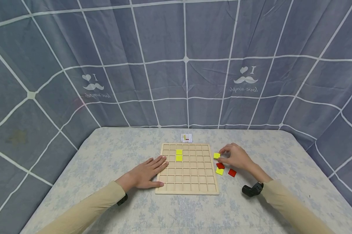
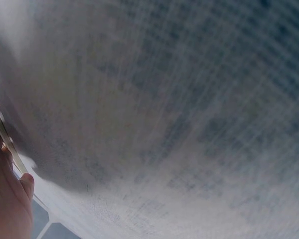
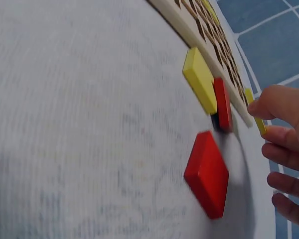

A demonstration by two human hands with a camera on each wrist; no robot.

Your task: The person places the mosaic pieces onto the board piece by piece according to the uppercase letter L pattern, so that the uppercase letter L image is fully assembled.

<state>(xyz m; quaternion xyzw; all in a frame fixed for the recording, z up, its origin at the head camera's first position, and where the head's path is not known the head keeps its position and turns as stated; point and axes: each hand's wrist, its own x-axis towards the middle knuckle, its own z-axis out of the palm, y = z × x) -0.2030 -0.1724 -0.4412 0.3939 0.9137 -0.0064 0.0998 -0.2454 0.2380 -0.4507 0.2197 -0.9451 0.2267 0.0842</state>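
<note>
A wooden grid board (image 1: 187, 188) lies flat on the table, with two yellow square tiles (image 1: 179, 155) one above the other in its upper cells. My left hand (image 1: 146, 173) rests on the board's left edge, fingers straight and spread. To the right of the board, my right hand (image 1: 235, 157) pinches a yellow tile (image 3: 262, 125) between thumb and fingers. Just below that hand, a red tile (image 3: 223, 104) leans on another yellow tile (image 3: 201, 82). A second red tile (image 3: 207, 174) lies apart from them, nearer to me.
Behind the board lies a small printed pattern card (image 1: 186, 138) with a coloured grid. A pale patterned cloth (image 1: 129, 143) covers the table. Blue-grey curtains (image 1: 164, 81) with white lines hang at the back and sides.
</note>
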